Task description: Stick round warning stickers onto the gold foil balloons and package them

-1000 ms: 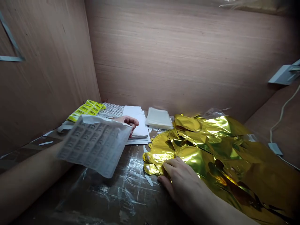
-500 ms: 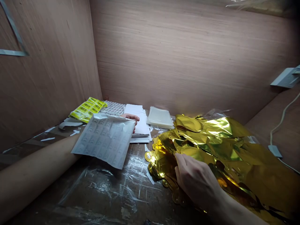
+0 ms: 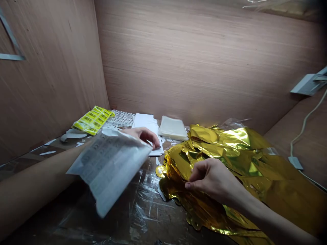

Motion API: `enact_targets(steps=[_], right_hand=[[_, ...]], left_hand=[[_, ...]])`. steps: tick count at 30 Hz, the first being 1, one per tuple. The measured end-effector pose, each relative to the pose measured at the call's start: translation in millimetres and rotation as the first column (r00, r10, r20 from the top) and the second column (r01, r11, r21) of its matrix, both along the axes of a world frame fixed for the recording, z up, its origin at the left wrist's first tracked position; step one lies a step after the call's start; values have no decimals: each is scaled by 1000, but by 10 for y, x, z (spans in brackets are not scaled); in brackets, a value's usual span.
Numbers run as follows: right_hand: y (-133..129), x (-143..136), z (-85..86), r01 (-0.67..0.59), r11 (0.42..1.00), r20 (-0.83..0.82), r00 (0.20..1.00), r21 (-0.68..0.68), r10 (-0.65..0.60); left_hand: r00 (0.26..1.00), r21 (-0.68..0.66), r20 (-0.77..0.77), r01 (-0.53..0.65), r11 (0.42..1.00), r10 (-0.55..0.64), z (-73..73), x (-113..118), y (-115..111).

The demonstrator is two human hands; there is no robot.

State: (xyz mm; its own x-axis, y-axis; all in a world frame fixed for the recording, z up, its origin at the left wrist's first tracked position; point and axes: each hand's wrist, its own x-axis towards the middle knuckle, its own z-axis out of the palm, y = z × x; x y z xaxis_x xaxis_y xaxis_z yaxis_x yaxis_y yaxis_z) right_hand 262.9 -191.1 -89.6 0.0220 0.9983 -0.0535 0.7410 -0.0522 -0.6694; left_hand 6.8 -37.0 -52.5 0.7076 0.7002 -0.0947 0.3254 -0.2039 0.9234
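Observation:
My left hand (image 3: 146,136) pinches the upper right corner of a thin white sticker sheet (image 3: 109,166) with rows of faint curved marks. The sheet hangs tilted across my left forearm, its lower edge curling. On the right lies a pile of flat, shiny gold foil balloons (image 3: 245,163) with small round tabs along their edges. My right hand (image 3: 214,178) is over the pile's left part, thumb and fingers closed at the edge of one gold foil balloon. My fingers partly hide the spot they grip.
At the back stand white paper cards (image 3: 144,122) and a stack of clear plastic bags (image 3: 173,127). Yellow barcode labels (image 3: 93,119) and a sheet of small printed labels (image 3: 123,117) lie back left. White scraps and tape cover the brown tabletop (image 3: 143,204). A cable (image 3: 304,126) hangs at right.
The sticker sheet has swung lower and tilted, with my left hand moving right and nearer. My right hand has turned, and the foil under it has shifted.

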Motion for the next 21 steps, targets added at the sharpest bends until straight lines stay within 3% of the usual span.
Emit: enact_targets(steps=[2, 4, 6, 8, 10, 12, 15, 17, 21], right_hand=[[58, 70, -53, -17, 998, -154, 988, -61, 8], [117, 143, -100, -53, 991, -326, 945, -122, 11], [151, 190, -131, -79, 983, -440, 898, -166, -2], [126, 189, -160, -80, 982, -434, 901, -169, -1], [26, 133, -208, -79, 989, -276, 960, -122, 42], [-127, 46, -293, -142, 990, -6, 990, 19, 142], [-330, -16, -459, -366, 895, 369, 893, 256, 259], [-372, 77, -555, -445, 839, 529, 815, 314, 234], [-240, 642, -641, -451, 846, 676, 720, 284, 157]], left_hand=[[959, -97, -77, 263, 960, -271, -36, 58, -49], [863, -147, -103, 479, 866, -495, -107, 141, -128], [792, -119, -94, 593, 797, -603, -186, 229, -198], [777, -40, -75, 624, 780, -625, -247, 300, -232], [761, 46, -78, 648, 760, -644, -284, 342, -226], [698, 86, -132, 716, 693, -704, -308, 357, -192], [598, 73, -210, 799, 597, -774, -347, 356, -123], [590, 77, -225, 804, 589, -776, -379, 346, -85], [578, 106, -282, 812, 574, -766, -414, 316, -54]])
